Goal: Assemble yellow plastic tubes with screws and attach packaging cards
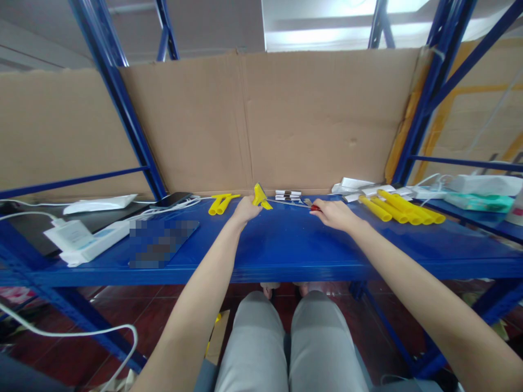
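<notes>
My left hand [245, 210] is closed around a yellow plastic scraper [259, 197], whose flared head sticks out past my fingers. My right hand [335, 214] grips a screwdriver by its red handle [315, 208]. The thin metal shaft [289, 203] points left towards the scraper's head; whether its tip touches is too small to tell. Two yellow T-shaped scrapers [221, 203] lie to the left of my left hand. Small white packs with dark bands [288, 195] sit behind the shaft. To the right of my right hand lie several yellow tube handles [402, 209].
The blue shelf [281, 247] has a cardboard sheet [302, 125] along its back. On the left are a white power strip [98, 242], a dark phone [175, 200], cables and a blurred flat item [163, 243]. White papers [354, 187] lie behind the tubes. Blue posts [118, 103] frame the shelf.
</notes>
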`<state>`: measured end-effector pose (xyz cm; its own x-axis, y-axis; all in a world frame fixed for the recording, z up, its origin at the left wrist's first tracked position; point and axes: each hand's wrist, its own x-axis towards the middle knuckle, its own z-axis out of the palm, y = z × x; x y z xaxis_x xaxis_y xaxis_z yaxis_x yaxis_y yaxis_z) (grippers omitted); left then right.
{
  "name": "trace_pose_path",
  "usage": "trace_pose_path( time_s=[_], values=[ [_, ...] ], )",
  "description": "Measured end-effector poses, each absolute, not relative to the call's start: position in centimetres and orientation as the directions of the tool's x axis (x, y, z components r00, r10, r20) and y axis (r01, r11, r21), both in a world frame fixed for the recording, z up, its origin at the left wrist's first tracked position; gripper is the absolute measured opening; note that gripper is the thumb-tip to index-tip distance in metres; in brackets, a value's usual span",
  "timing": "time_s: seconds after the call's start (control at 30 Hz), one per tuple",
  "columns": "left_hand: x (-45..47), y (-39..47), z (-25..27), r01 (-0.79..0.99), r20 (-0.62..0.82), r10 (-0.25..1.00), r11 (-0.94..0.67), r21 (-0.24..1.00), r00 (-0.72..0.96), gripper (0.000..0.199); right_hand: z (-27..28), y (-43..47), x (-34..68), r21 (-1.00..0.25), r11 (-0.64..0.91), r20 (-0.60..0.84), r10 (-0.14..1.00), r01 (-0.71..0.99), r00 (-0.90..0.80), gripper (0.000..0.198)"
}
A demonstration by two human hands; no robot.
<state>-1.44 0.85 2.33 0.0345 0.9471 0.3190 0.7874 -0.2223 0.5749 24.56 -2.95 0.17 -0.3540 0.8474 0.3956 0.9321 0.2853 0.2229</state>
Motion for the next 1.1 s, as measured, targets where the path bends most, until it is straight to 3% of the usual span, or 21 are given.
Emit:
trace_pose_path(
  time_s=[0.3,0.57,0.77,1.1],
  values=[
    [-1.4,0.6,2.5,0.76,0.303,0.953,-0.198,0.619,0.002,0.016,-0.2,-2.4,24.9,0.051,0.353,0.403,0.848,0.934,-0.343,0.019],
    [-1.1,0.2,3.0,0.569,0.217,0.976,-0.164,0.806,-0.026,0.012,0.1,-2.8,24.2,0.111,0.327,0.374,0.861,0.939,-0.344,0.021],
    [-0.9,0.9,3.1,0.459,0.148,0.985,-0.172,0.872,0.088,0.022,0.1,-2.7,24.7,0.105,0.259,0.371,0.886,0.96,-0.279,0.026],
    [-1.8,2.4,2.6,0.259,0.056,0.956,-0.134,0.957,0.287,0.019,0.0,-2.4,25.4,0.083,0.246,0.34,0.904,0.966,-0.26,0.028]
  ],
)
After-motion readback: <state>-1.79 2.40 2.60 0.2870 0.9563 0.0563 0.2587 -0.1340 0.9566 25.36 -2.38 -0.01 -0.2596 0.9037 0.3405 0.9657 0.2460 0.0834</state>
